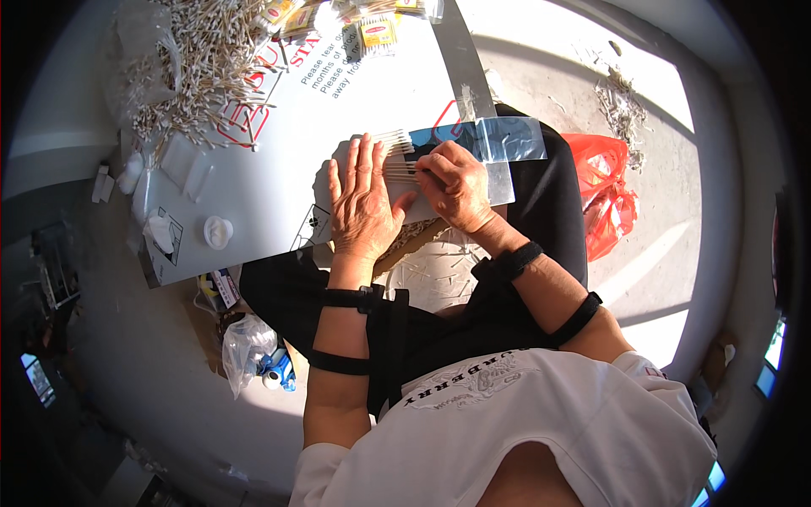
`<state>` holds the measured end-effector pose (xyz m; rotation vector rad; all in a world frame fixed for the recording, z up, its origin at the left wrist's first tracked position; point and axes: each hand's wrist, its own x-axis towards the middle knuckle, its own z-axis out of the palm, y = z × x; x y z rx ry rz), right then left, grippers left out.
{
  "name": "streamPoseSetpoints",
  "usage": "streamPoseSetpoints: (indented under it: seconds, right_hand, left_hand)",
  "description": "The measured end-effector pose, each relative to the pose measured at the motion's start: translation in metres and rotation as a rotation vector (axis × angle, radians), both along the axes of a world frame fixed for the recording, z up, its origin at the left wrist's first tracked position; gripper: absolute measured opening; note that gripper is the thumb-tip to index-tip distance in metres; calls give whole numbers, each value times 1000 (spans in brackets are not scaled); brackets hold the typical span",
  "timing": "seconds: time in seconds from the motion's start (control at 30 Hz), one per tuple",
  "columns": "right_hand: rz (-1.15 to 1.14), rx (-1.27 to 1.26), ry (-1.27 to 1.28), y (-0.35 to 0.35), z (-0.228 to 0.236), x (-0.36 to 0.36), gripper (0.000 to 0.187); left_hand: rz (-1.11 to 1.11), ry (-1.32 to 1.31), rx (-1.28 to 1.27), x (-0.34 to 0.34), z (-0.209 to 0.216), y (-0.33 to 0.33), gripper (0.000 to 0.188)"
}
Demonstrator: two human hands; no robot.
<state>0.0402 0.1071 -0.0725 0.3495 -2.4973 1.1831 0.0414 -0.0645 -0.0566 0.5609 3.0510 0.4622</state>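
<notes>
My left hand (363, 198) lies flat on a white printed board (279, 186), fingers stretched out and pointing away from me. Its fingers rest beside a row of cotton swabs (394, 142) laid side by side. My right hand (456, 184) is closed in a pinch at the right ends of the nearer swabs; exactly how many it grips is hidden by the fingers. Just beyond the right hand, a shiny blue see-through strip (511, 139) runs across the board's right edge, close to the swab ends.
A big heap of loose swabs (207, 59) covers the board's far left. Small yellow-labelled packs (378, 34) lie at the far edge. Clear plastic boxes (187, 167) and a small white cup (218, 232) sit at left. A red plastic bag (604, 194) stands on the floor at right.
</notes>
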Motion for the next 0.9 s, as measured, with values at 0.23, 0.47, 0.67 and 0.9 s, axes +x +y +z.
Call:
streamPoseSetpoints:
  seconds: [0.23,0.47,0.67,0.9]
  right_hand:
    - [60,28,-5,2,1,-2,16]
    - [-51,8,-69,-4,6,-10,17]
    - [-80,43,-28,-8,4,-17,14]
    - [-60,64,-33,-8,3,-16,12]
  left_hand:
    - [6,12,-10,-1,0,0,82]
    - [-2,-9,-38,-1,2,0,83]
    - [-7,7,-11,-1,0,0,83]
    - [-12,3,-10,-1,0,-2,84]
